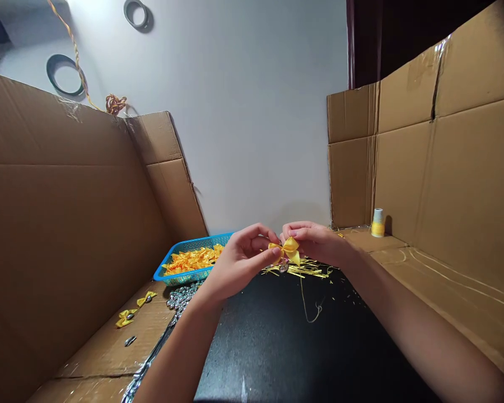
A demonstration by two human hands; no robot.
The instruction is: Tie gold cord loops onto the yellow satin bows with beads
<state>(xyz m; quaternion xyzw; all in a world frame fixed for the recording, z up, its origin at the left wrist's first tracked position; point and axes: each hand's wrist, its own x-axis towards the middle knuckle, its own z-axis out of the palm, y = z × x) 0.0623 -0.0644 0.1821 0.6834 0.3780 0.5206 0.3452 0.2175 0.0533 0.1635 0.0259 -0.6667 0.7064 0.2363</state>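
Between my two hands, above the dark work surface (277,341), is a yellow ribbon bow (292,247). My left hand (250,254) pinches the bow's left side between thumb and fingers. My right hand (313,239) is closed at the bow's upper right edge, its fingertips pressed together on the ribbon or a thread; which one I cannot tell. A small silvery piece (283,268) hangs just under the bow. From there a thin yellow thread (304,299) trails down to a loose curl on the dark surface. Cut yellow strands (315,270) lie behind and below the hands.
A blue basket (162,268) full of yellow bows stands at the left, with silvery pieces (180,296) heaped before it. Two finished-looking bows (126,318) lie on the cardboard. A yellow thread spool (378,224) stands at the right. Cardboard walls (445,168) rise on both sides.
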